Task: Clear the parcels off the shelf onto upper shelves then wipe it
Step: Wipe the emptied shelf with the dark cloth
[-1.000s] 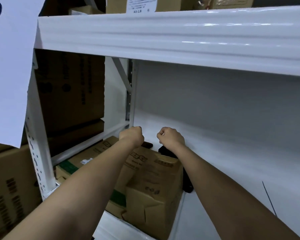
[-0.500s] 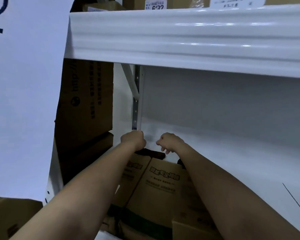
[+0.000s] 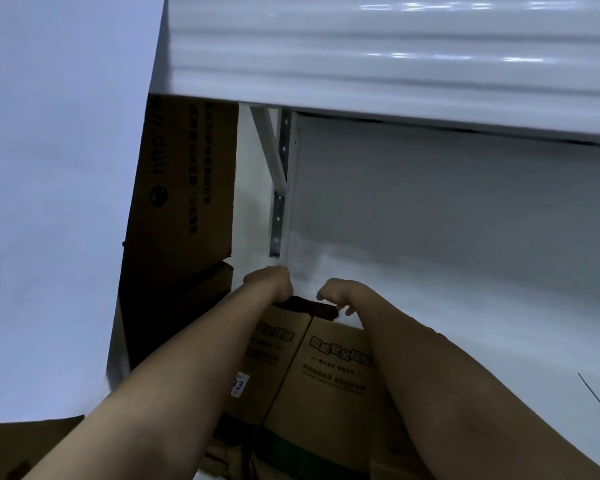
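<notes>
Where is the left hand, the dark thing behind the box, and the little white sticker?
left hand [image 3: 270,284], head view, back of the hand.
dark thing [image 3: 310,307], head view, its top edge.
white sticker [image 3: 239,385], head view, middle of the label on the cardboard box [image 3: 329,382].

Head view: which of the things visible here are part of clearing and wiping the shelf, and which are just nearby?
Part of the job:
- brown printed cardboard box on the shelf
- dark flat item at the box's far edge
- left hand, on that item
- right hand, beside it
- white shelf surface

Just nearby:
- white paper sheet
- tall brown carton in the neighbouring bay
- white shelf beam overhead
</notes>
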